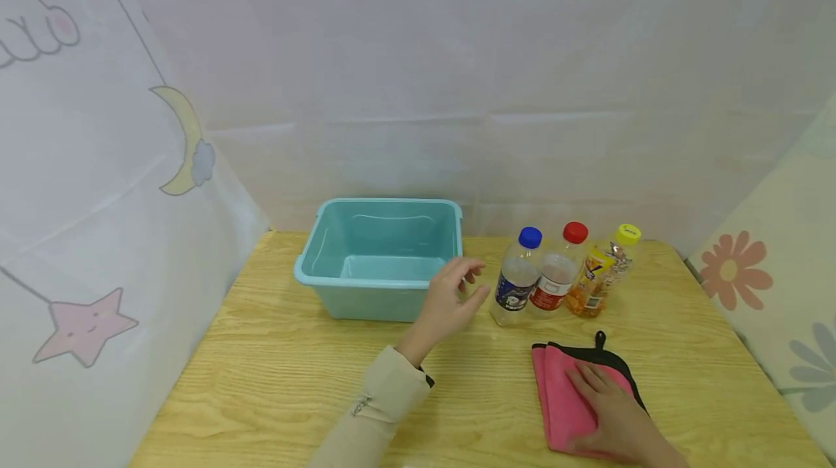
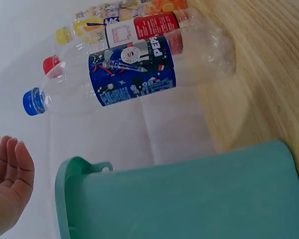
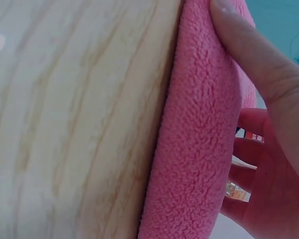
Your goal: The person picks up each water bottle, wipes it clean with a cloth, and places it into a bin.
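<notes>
My left hand (image 1: 449, 302) hovers in front of the right side of a light blue plastic basin (image 1: 372, 302), fingers loosely bent and holding nothing. Just right of it stands a clear bottle with a blue cap and dark Pepsi label (image 2: 132, 69); a gap separates hand and bottle. My right hand (image 1: 614, 413) rests on a folded pink towel (image 1: 563, 388) with black edging and a hanging loop. In the right wrist view, the thumb (image 3: 259, 50) lies along the fluffy towel (image 3: 194, 134), with the other fingers spread beside it.
A red-capped bottle (image 1: 551, 300) and a yellow-capped bottle with an orange label (image 1: 591, 286) stand right of the blue-capped one, close together. All of it is on a wooden table (image 1: 261, 395). A pale curtain (image 1: 405, 91) hangs behind the table.
</notes>
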The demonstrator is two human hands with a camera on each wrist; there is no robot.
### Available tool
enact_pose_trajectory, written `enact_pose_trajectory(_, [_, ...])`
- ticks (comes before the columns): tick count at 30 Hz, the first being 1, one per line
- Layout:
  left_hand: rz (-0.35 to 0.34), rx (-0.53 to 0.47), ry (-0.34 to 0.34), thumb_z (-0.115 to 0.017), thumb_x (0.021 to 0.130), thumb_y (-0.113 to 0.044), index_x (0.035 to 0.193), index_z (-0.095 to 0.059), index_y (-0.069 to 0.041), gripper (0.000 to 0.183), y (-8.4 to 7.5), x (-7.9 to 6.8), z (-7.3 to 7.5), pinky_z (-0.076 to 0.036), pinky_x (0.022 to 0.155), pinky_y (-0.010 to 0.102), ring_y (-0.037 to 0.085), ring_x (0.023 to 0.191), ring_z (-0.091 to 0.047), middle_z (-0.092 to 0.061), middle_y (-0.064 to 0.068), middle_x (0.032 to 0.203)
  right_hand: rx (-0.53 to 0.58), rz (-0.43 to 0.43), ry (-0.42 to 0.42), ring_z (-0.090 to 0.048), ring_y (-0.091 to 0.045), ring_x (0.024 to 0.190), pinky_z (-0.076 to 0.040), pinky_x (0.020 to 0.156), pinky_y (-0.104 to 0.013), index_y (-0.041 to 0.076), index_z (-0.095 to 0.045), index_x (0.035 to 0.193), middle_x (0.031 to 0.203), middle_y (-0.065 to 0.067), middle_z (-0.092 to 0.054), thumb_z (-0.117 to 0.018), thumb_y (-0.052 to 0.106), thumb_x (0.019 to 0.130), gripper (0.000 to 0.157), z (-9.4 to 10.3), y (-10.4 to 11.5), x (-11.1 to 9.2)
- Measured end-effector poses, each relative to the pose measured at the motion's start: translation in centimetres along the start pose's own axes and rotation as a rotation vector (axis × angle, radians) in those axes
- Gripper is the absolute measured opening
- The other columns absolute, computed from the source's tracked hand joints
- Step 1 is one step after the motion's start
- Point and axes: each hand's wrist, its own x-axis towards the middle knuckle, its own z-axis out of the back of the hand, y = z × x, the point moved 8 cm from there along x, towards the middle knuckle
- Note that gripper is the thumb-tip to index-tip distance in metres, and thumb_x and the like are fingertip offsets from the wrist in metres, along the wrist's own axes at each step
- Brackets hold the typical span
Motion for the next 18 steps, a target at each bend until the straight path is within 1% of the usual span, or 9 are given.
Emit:
enact_pose_trajectory(2, [0.041,-0.023,0.010,-0.064,0.084,-0.010,0.108,-0.058,0.000,0.027,0.3,0.2,-0.4,-0.047,0.061,0.020,0.024,0.078,-0.054,-0.057,0.009,0.093,-0.003,-0.010,0.006,-0.035,-0.047,0.120,-0.042,0.082,-0.059,-0.003,-0.046,0.130,0.133,-0.028,-0.040,-0.067,0.072,0.054,0.110,0.0,0.0,0.0])
enact_pose_trajectory(5, [0.100,-0.051,0.033,-0.064,0.084,-0.011,0.112,-0.057,0.000,0.031,0.8,0.5,-1.2,-0.049,0.065,0.021,0.021,0.084,-0.054,-0.057,0.010,0.097,-0.009,-0.020,0.016,-0.035,-0.046,0.120,-0.041,0.083,-0.059,-0.003,-0.046,0.130,0.133,-0.028,-0.039,-0.066,0.072,0.054,0.109,-0.1,-0.1,0.1])
enact_pose_trajectory(7, [0.141,-0.059,0.053,-0.064,0.084,-0.013,0.115,-0.055,-0.001,0.034,1.1,0.7,-1.7,-0.050,0.070,0.022,0.019,0.090,-0.054,-0.057,0.009,0.103,-0.010,-0.023,0.015,-0.035,-0.046,0.120,-0.040,0.084,-0.059,-0.003,-0.046,0.130,0.133,-0.028,-0.039,-0.066,0.073,0.054,0.109,-0.1,-0.1,0.1])
enact_pose_trajectory(11, [0.212,-0.064,0.098,-0.065,0.085,-0.018,0.125,-0.048,-0.003,0.046,1.7,1.2,-2.8,-0.049,0.081,0.025,0.020,0.104,-0.051,-0.053,0.008,0.116,-0.013,-0.025,0.015,-0.036,-0.046,0.119,-0.040,0.084,-0.059,-0.003,-0.047,0.129,0.132,-0.028,-0.040,-0.066,0.073,0.055,0.108,-0.1,-0.2,0.1])
enact_pose_trajectory(14, [0.238,-0.029,0.132,-0.065,0.085,-0.021,0.130,-0.042,-0.004,0.054,1.9,1.5,-3.5,-0.046,0.087,0.025,0.022,0.111,-0.048,-0.050,0.009,0.123,-0.008,-0.025,0.016,-0.036,-0.046,0.119,-0.040,0.085,-0.059,-0.004,-0.047,0.129,0.131,-0.028,-0.041,-0.067,0.071,0.054,0.108,-0.1,-0.2,0.1])
enact_pose_trajectory(15, [0.239,-0.009,0.139,-0.066,0.084,-0.022,0.131,-0.041,-0.004,0.056,2.0,1.7,-3.7,-0.045,0.088,0.023,0.022,0.112,-0.048,-0.049,0.010,0.125,-0.007,-0.025,0.015,-0.037,-0.046,0.119,-0.040,0.085,-0.059,-0.004,-0.048,0.128,0.131,-0.029,-0.041,-0.067,0.071,0.054,0.108,-0.1,-0.2,0.2])
enact_pose_trajectory(18, [0.242,0.022,0.144,-0.067,0.084,-0.023,0.133,-0.040,-0.002,0.060,2.0,2.1,-4.2,-0.044,0.089,0.025,0.023,0.114,-0.047,-0.047,0.012,0.128,-0.007,-0.024,0.012,-0.037,-0.047,0.118,-0.040,0.085,-0.059,-0.004,-0.048,0.128,0.131,-0.029,-0.041,-0.068,0.071,0.053,0.108,-0.1,-0.1,0.3])
